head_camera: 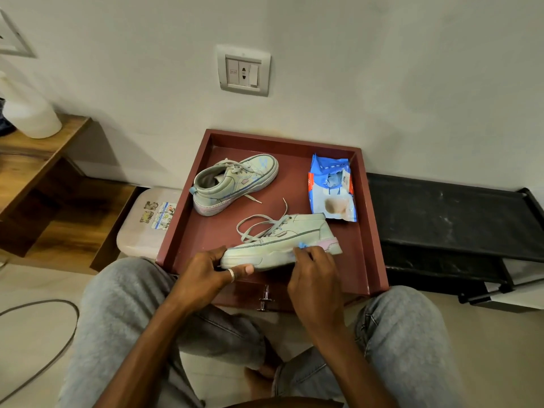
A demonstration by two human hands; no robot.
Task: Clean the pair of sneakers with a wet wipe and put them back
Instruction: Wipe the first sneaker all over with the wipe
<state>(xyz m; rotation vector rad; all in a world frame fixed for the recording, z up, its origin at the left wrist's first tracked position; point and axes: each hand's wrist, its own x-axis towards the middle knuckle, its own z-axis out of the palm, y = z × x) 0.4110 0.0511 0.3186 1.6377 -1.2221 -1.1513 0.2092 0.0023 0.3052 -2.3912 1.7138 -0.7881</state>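
Left hand (206, 272) grips toe of near sneaker (282, 242), bracing it at drawer (374, 231) front, sole side toward person. Right hand (312, 269) pinches wet wipe (302, 245) against sole edge near heel. Second sneaker (235, 184) back left; wipes pack (332, 189) right, likely for reach.

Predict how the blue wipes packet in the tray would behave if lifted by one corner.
The wipes packet looks crumpled, so it would probably sag rather than stay stiff. Its top is torn open, so its contents might slip out if tipped. Lying flat in the tray, it seems unlikely to roll.
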